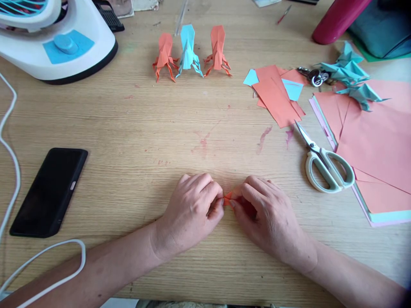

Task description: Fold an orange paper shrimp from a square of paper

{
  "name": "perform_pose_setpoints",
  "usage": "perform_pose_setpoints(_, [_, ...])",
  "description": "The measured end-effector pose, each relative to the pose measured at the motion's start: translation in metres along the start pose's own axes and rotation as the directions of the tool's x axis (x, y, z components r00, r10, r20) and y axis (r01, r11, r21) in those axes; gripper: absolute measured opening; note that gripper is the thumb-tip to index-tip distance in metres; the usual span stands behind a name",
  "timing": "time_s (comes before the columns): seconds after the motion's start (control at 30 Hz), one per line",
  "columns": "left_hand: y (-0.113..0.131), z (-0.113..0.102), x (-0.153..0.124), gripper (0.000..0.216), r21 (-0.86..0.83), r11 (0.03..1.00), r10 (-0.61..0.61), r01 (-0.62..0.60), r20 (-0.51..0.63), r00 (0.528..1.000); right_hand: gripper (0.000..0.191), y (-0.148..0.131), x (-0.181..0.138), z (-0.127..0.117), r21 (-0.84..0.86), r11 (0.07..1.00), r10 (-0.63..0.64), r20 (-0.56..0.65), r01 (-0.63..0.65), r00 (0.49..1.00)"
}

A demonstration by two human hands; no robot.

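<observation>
Between my two hands is a small piece of folded orange paper (227, 198), close to the near side of the wooden table (144, 141). My left hand (194, 214) pinches its left end between thumb and fingers. On the other end, the thumb and fingertips of my right hand (266, 214) are closed too. Most of the paper is hidden by my fingers, so its full shape cannot be made out. Nearest to my right hand lies a pair of scissors (327, 164) with pale handles, blades pointing up and left.
Three folded paper figures, an orange one (165, 55), a blue one (189, 49) and another orange one (218, 49), stand at the back. Paper scraps (276, 100) and stacked sheets (379, 145) lie right. A phone (48, 192), white cable (14, 158) and white fan (86, 25) are left.
</observation>
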State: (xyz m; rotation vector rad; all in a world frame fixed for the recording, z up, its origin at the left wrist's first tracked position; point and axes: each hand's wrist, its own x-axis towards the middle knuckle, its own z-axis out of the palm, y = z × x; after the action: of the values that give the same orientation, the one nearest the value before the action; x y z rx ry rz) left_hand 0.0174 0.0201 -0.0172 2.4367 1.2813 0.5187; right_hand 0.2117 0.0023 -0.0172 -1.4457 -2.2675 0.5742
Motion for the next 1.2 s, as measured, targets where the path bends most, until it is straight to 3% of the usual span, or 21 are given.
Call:
perform_pose_setpoints(0.8, [0.002,0.001,0.001,0.015,0.075,0.997,0.005,-0.005,-0.006,1.0,0.015,-0.001,0.002,0.005,-0.048,0.998,0.032,-0.018,-0.033,0.999])
perform_pose_setpoints(1.0, [-0.004,-0.006,-0.017,0.014,0.028,0.98,0.198,-0.197,-0.042,0.979,0.013,-0.002,0.003,0.005,-0.042,0.998,0.051,-0.016,-0.052,0.999])
perform_pose_setpoints(1.2, [-0.009,-0.002,-0.032,0.03,0.145,0.933,0.341,-0.331,-0.051,0.939,0.014,-0.002,0.003,0.004,-0.048,0.997,0.056,-0.009,-0.057,0.998])
